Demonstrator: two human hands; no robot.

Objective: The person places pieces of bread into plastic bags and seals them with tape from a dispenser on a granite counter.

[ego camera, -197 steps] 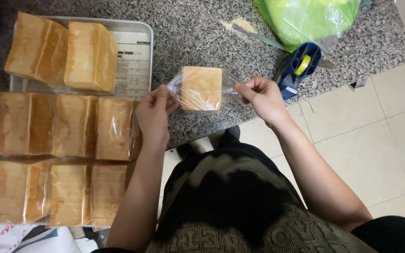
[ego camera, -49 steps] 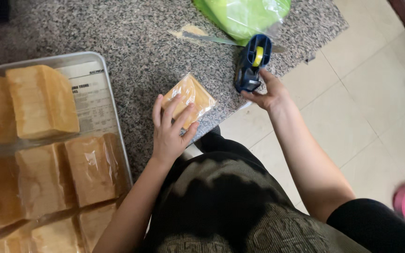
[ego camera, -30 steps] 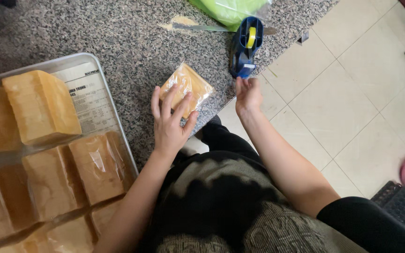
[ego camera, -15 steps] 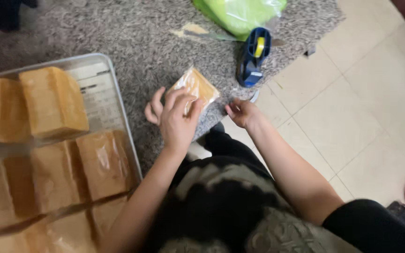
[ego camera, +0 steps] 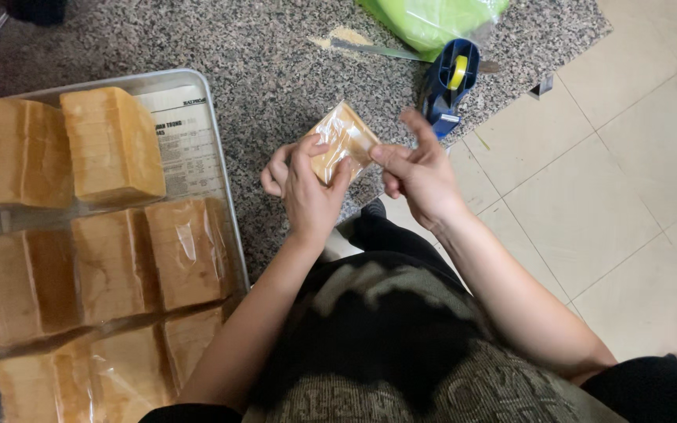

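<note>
Centre of frame: bread slice (ego camera: 344, 139) sealed in a clear, glossy plastic film that crinkles and catches light. Upper half: table (ego camera: 260, 55) of speckled grey granite, polished yet grainy in pattern. Left: tray (ego camera: 225, 176) of dull brushed metal, lined with printed matt paper (ego camera: 186, 129); the loaves (ego camera: 111, 145) on it show a matt, porous crust, the lower ones under shiny film. Upper right: tape dispenser (ego camera: 448, 86) of smooth blue plastic; bag (ego camera: 432, 19) of glossy green plastic. Right: floor (ego camera: 589, 196) of smooth pale tiles.
</note>
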